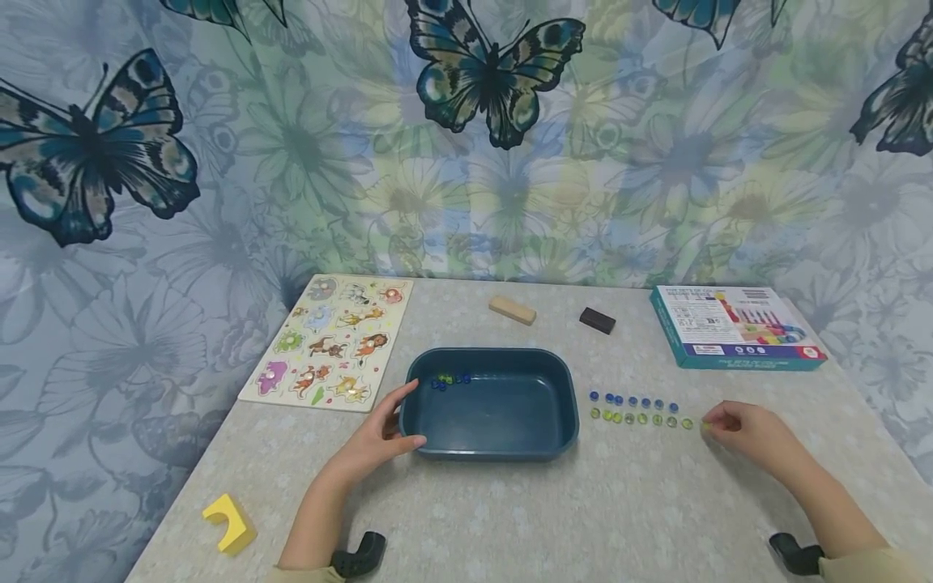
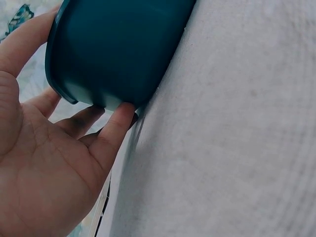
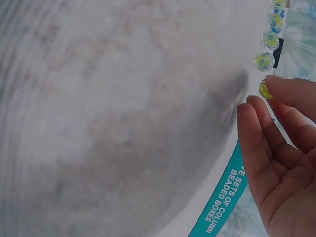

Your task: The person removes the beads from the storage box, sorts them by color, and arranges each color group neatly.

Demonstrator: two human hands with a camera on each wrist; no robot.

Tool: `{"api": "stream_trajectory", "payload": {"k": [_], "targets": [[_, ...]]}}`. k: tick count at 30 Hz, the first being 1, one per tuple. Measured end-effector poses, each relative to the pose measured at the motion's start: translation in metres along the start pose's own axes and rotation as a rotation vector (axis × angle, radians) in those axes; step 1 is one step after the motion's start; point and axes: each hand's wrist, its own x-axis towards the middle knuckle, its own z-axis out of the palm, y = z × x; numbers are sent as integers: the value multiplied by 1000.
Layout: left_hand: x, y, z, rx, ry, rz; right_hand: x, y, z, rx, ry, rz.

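Observation:
A dark blue plastic tub [image 1: 503,417] stands mid-table, with several blue and yellow-green marbles [image 1: 449,380] in its far left part. My left hand [image 1: 370,441] holds the tub's left end, thumb at the rim and fingers along the outer wall. Right of the tub lie two rows: blue marbles [image 1: 632,402] behind, yellow-green marbles [image 1: 642,419] in front. At the right end of the front row, my right hand [image 1: 758,437] pinches a yellow-green marble [image 3: 265,89] between thumb and fingertips, just beside the last one in line.
An animal puzzle board [image 1: 331,340] lies at the back left. Behind the tub are a light wooden block [image 1: 513,310] and a black block [image 1: 598,321]. A teal-edged boxed set [image 1: 736,328] lies back right. A yellow arch block [image 1: 230,525] sits front left.

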Motion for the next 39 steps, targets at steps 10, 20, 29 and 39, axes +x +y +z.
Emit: {"api": "stream_trajectory", "payload": {"k": [10,20,29,39], "targets": [[0,1,0,6,-6,20,9,0,6,-33,38,23],[0,1,0,8,-14,29,7,-8,-6,-45,-87,25],[-1,4,0,4,-24,52,5,-36,-20,-193,-120,33],[-1,0,0,3,-27,68,13,-106,-2,-30,44,-221]]}}
